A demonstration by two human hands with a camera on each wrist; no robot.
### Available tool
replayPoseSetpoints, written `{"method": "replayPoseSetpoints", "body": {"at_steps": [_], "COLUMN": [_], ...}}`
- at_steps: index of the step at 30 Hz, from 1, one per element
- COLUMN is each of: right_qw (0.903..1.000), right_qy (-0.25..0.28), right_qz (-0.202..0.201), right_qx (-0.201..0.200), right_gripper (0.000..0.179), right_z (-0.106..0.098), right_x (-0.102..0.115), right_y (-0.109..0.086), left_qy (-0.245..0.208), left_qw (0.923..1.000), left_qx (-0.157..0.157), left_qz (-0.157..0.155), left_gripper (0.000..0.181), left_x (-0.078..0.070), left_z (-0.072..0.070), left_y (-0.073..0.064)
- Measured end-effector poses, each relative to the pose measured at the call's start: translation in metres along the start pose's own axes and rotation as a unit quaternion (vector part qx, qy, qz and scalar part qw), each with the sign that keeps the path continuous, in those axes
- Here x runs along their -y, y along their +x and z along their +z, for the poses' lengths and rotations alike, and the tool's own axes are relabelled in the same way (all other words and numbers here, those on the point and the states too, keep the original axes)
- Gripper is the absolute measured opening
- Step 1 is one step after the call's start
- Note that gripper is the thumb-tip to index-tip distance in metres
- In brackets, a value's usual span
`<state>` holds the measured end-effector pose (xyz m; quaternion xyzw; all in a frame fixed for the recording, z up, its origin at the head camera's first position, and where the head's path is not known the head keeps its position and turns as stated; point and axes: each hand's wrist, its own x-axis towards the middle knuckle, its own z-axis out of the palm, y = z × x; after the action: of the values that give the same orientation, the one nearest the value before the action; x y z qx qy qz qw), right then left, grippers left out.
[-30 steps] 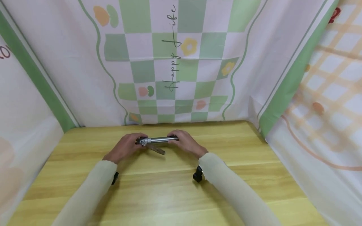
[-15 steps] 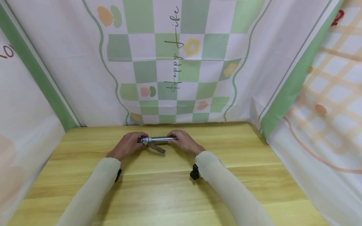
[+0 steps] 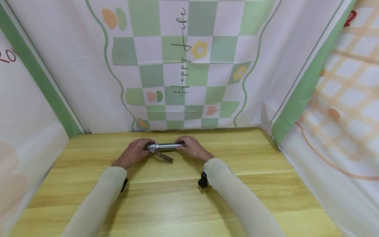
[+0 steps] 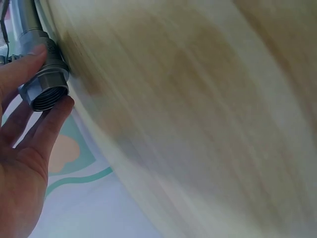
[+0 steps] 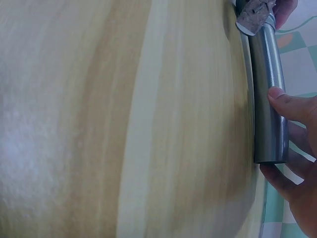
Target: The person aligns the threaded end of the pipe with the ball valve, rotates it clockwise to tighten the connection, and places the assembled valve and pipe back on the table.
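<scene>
A ball valve (image 3: 151, 148) with a shiny steel pipe (image 3: 167, 146) at its right lies across the far part of the table. Its worn brown lever (image 3: 164, 158) slants toward the near right. My left hand (image 3: 133, 153) holds the valve end, and in the left wrist view thumb and fingers pinch the valve body around its threaded opening (image 4: 48, 99). At the other end, my right hand (image 3: 193, 150) grips the pipe. The right wrist view has the thumb on top of the pipe (image 5: 268, 119) and fingers behind and beneath its end.
The wood-grain table (image 3: 165, 197) extends toward me. Behind it hangs a checked green and white cloth (image 3: 171, 72). More printed cloth (image 3: 340, 131) closes off the sides. A small black camera (image 3: 203, 180) sits at my right wrist.
My right forearm has shifted slightly to the left, and the left forearm slightly to the right. Both hands keep their hold on the valve and pipe. The head view has turned a little.
</scene>
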<state>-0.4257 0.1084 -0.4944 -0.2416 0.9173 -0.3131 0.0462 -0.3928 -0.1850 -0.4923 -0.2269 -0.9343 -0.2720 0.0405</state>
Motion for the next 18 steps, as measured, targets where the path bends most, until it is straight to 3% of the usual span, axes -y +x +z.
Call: {"method": "replayPoseSetpoints", "body": {"at_steps": [18], "right_qw": [0.9999], "right_qy": [0.008], "right_qz": [0.005], "right_qx": [-0.005], "right_gripper": [0.028], "right_z": [-0.0014], "right_x": [0.0035], "right_y": [-0.0017], "left_qy": [0.028], "left_qw": [0.9993], "left_qx": [-0.020], "left_qz": [0.011], "left_gripper": [0.046], "left_x": [-0.0012], "left_z": [0.0044], "left_y": [-0.0031]}}
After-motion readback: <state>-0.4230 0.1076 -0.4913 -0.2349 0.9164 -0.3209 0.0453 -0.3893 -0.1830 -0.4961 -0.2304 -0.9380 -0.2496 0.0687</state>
